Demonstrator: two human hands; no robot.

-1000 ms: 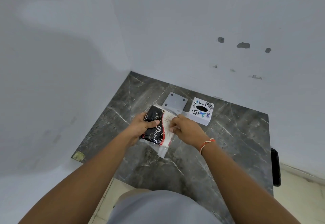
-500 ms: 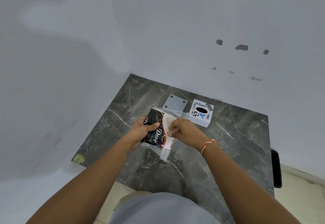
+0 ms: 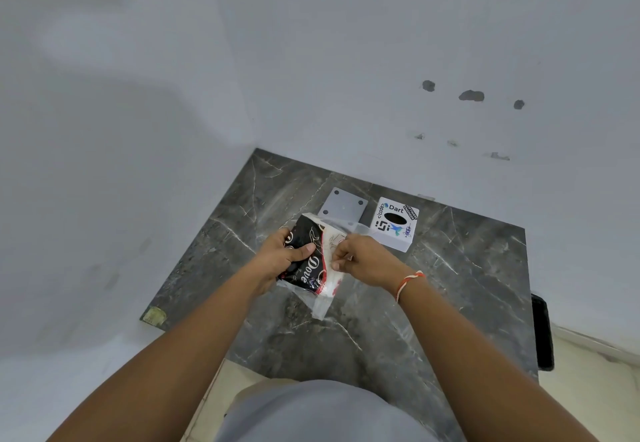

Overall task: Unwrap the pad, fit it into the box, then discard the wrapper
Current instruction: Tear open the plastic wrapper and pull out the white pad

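**Both hands on the wrapped pad above the marble table**

The left hand (image 3: 282,257) is closed around the pad (image 3: 308,261), thumb laid across its black face with the white lettering. The right hand (image 3: 363,258) pinches the clear wrapper (image 3: 320,304) at the pad's right edge between thumb and fingertips — a red-and-white thread (image 3: 408,283) circles that wrist. The pad is still inside its wrapper, held just over the table (image 3: 450,285), with loose plastic hanging from its near end. Just beyond the hands stands the white box (image 3: 394,225), covered in stickers, with a dark oval opening on top. Beside it, to the left, a grey square plate (image 3: 343,206) with corner holes stands tilted — the wrapper's far edge overlaps it
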